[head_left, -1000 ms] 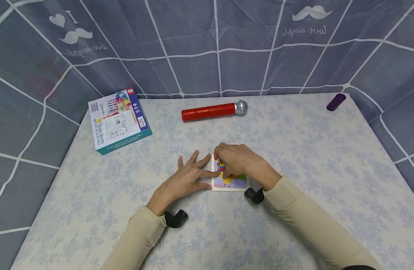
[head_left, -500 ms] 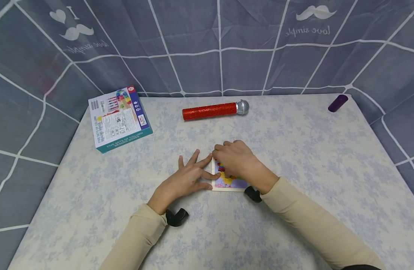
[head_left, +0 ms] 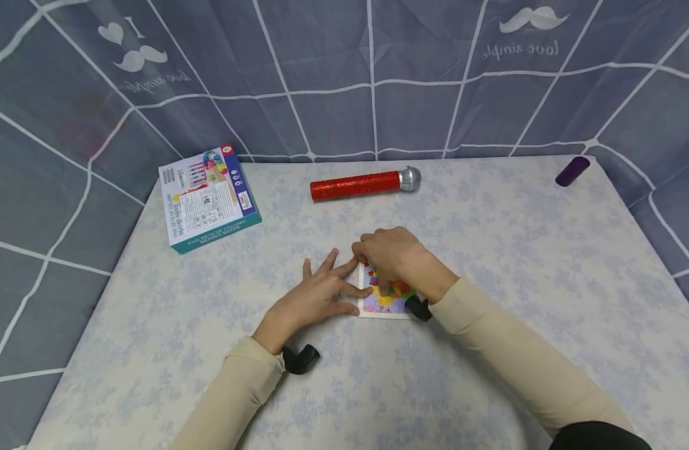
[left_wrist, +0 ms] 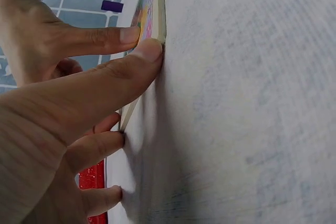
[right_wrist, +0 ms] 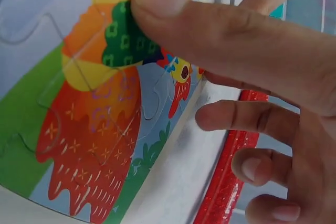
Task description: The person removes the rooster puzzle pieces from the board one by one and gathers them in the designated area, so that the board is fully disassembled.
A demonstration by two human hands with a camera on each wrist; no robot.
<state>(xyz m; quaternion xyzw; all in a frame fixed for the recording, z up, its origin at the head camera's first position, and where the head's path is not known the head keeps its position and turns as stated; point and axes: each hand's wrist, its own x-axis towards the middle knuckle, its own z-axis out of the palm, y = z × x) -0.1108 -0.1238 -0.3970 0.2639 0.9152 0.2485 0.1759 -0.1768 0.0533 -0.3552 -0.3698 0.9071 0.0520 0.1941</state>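
A square jigsaw puzzle [head_left: 385,302] with a pale border and bright picture lies on the table, its pieces fitted together. My left hand [head_left: 316,297] rests at its left side with fingers spread. The left thumb [left_wrist: 147,51] presses against the near corner, and a left finger reaches onto the picture. Over the puzzle's far left part is my right hand [head_left: 397,255]. Its thumb [right_wrist: 163,1] presses flat on the picture by a green patterned patch, while several fingers [right_wrist: 247,116] bend loosely beyond the far border. The right hand hides the puzzle's upper part in the head view.
Behind the hands lies a red glitter microphone [head_left: 355,185] with a silver head. A boxed bead set [head_left: 209,197] sits at the back left. A small purple cylinder [head_left: 572,171] lies near the back right corner. Grey checked cloth [head_left: 333,119] hangs around the table.
My right hand has slid a little away from me and left over the puzzle, toward its far left corner. The left hand stays in place. The whole head view has shifted slightly.
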